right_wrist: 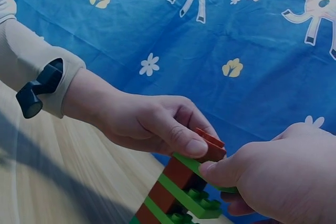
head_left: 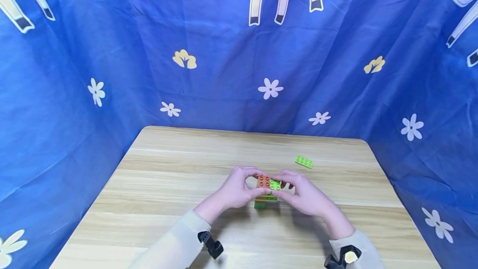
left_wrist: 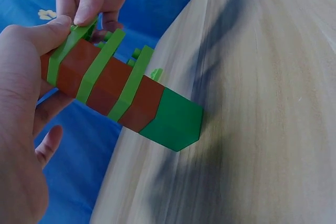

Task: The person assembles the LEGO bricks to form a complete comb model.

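Note:
A tower of toy building bricks (left_wrist: 139, 98) stands upright on the table, with a dark green brick (left_wrist: 176, 119) at its foot and brown bricks alternating with light green plates above. My left hand (head_left: 237, 188) grips the top brown brick (head_left: 263, 182) between thumb and fingers. From the other side, my right hand (head_left: 304, 194) pinches the uppermost light green plate (head_left: 275, 185), whose studded end sticks out to the right beneath that brick. Lower plates (right_wrist: 197, 200) jut out on the same side. The thumbs nearly meet at the tower's front.
A loose light green studded plate (head_left: 304, 162) lies on the wooden table (head_left: 179, 157), behind and to the right of the tower. Blue patterned cloth (head_left: 231, 65) surrounds the table at the back and sides. Each sleeve carries a black wrist device (head_left: 210, 244).

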`<state>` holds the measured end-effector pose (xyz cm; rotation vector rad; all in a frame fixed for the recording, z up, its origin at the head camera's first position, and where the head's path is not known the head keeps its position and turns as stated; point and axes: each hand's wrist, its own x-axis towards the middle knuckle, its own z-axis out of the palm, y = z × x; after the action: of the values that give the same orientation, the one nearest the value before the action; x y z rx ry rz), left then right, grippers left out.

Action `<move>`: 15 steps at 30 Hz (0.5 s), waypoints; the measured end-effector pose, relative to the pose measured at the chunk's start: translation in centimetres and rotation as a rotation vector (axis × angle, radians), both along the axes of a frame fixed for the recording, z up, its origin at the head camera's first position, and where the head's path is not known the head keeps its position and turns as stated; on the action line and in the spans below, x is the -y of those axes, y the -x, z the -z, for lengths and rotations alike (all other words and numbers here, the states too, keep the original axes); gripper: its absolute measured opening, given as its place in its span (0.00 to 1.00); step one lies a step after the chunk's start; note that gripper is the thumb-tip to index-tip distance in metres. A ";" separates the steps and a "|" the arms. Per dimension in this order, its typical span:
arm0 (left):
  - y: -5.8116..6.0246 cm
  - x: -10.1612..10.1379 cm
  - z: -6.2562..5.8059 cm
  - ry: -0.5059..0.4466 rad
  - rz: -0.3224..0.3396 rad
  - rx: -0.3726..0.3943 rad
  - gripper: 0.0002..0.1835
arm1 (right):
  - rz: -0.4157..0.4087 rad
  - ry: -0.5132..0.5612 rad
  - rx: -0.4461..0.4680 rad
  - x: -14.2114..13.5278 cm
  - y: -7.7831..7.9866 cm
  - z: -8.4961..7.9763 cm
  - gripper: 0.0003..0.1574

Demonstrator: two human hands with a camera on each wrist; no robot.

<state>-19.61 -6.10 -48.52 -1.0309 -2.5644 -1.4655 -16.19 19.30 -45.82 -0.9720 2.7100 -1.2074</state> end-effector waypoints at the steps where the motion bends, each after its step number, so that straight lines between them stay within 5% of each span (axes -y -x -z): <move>1: 0.0 0.0 0.1 -0.006 -0.001 0.005 0.21 | 0.001 0.002 -0.003 -0.1 0.0 0.0 0.27; 15: -0.2 -0.4 0.4 -0.048 -0.010 0.036 0.21 | 0.077 0.026 -0.105 -2.7 0.9 -0.4 0.22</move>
<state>-19.36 -5.74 -48.94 -0.9939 -2.5409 -1.5484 -17.10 21.98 -45.45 -0.9689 2.8447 -1.2417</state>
